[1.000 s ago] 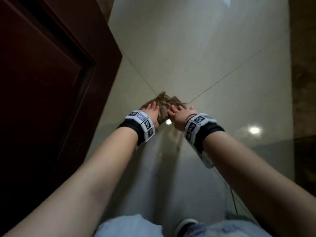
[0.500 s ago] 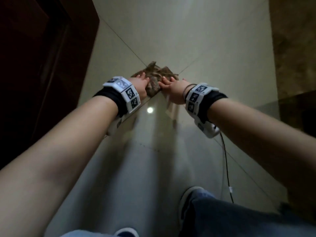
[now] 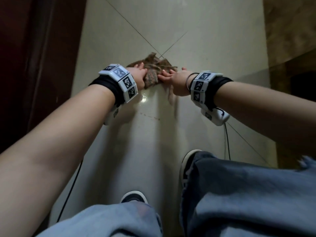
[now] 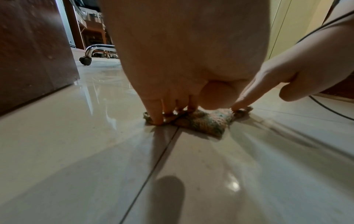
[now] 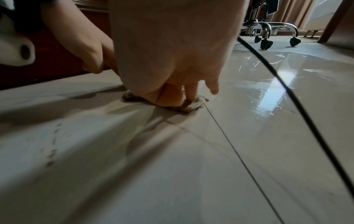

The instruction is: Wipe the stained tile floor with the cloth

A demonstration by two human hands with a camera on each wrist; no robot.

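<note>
A crumpled brown cloth (image 3: 152,71) lies on the glossy pale tile floor (image 3: 196,40), just on the near side of a cross of grout lines. My left hand (image 3: 141,73) presses its left part with straight fingers (image 4: 158,112). My right hand (image 3: 171,75) presses the right part with thumb and forefinger (image 5: 191,91), the little finger lifted. In the left wrist view the cloth (image 4: 206,122) spreads under both hands. A thin line of brown stain specks (image 3: 150,116) runs across the tile nearer to me, and it shows as a dotted trail (image 5: 51,153) in the right wrist view.
A dark wooden door (image 3: 34,65) stands close on the left, and a brown stone strip (image 3: 290,31) borders the right. My shoes (image 3: 188,161) and jeans fill the near floor. Black cables (image 3: 226,139) hang from both wrists. A wheeled chair base (image 5: 266,37) stands farther off.
The head view has tipped down, bringing my legs and shoes into sight. Both hands stay pressed on the cloth near the grout cross. The stain line now shows below the cloth.
</note>
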